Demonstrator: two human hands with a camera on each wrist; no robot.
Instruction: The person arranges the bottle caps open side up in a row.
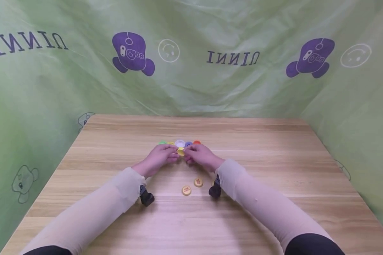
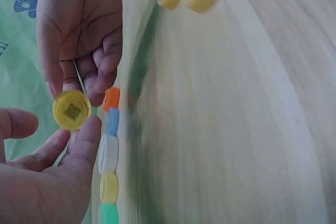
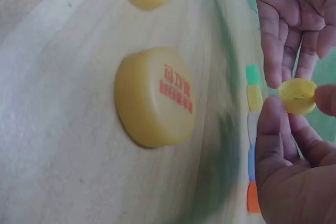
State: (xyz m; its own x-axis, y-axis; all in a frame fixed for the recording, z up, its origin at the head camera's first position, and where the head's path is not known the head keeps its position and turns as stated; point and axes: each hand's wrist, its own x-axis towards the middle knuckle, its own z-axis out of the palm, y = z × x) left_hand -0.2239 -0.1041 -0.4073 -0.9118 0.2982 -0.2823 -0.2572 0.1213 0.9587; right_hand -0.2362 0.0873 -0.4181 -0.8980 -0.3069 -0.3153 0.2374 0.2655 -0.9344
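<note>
A yellow bottle cap [image 1: 181, 152] is up between the two hands, its hollow inside facing the left wrist camera. My right hand [image 1: 202, 156] pinches it between thumb and fingers. My left hand [image 1: 160, 158] reaches the cap from the other side; its fingertips are at the rim, while its thumb [image 2: 20, 123] stands apart from it. Behind the hands is a row of caps: green [image 2: 109, 214], yellow [image 2: 109, 188], whitish [image 2: 108, 153], blue [image 2: 112, 121] and orange [image 2: 112, 99]. The hands partly cover this row in the head view.
Nearer the body, two yellow caps with red print, one [image 1: 186, 190] left of the other [image 1: 198, 182], lie on the wooden table [image 1: 268, 141]. A yellowish sliver shows beside the right wrist camera [image 1: 215, 188]. Green printed cloth [image 1: 191, 88] hangs behind the table.
</note>
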